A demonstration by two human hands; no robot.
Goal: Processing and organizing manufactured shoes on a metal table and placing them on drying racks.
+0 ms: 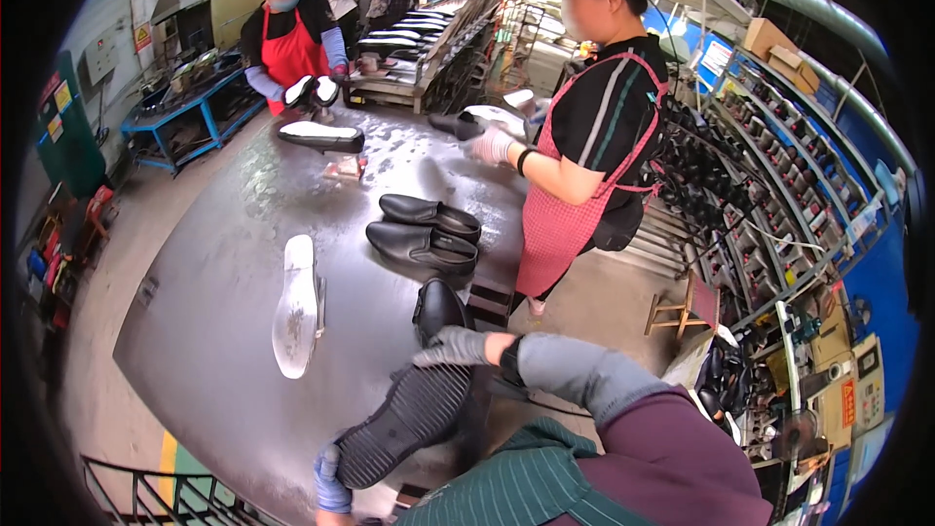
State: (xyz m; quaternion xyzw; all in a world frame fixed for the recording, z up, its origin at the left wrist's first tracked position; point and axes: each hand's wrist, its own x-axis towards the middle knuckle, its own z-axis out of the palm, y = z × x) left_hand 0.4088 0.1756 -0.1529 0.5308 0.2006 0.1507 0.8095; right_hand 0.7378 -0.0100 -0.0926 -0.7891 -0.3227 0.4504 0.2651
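Note:
A black shoe (pixel 414 419) is tilted with its ridged sole facing me, at the near edge of the table. My left hand (pixel 333 482), in a blue-grey glove, is closed on its lower left end. My right hand (pixel 453 346), in a grey glove, grips the upper end from above. Just beyond that hand another black shoe (pixel 440 307) rests on the table, partly hidden by the hand. A pair of black slip-on shoes (pixel 421 248) lies farther off, side by side. To the left is a white sole-shaped piece (pixel 296 317).
The metal table (pixel 205 351) reaches away toward two co-workers. One in a checked apron (pixel 560 205) handles a shoe at the right; one in a red apron (pixel 294 44) holds white-soled shoes at the far end. Shelving racks (pixel 779 166) stand right, a black wire rack (pixel 156 492) lower left.

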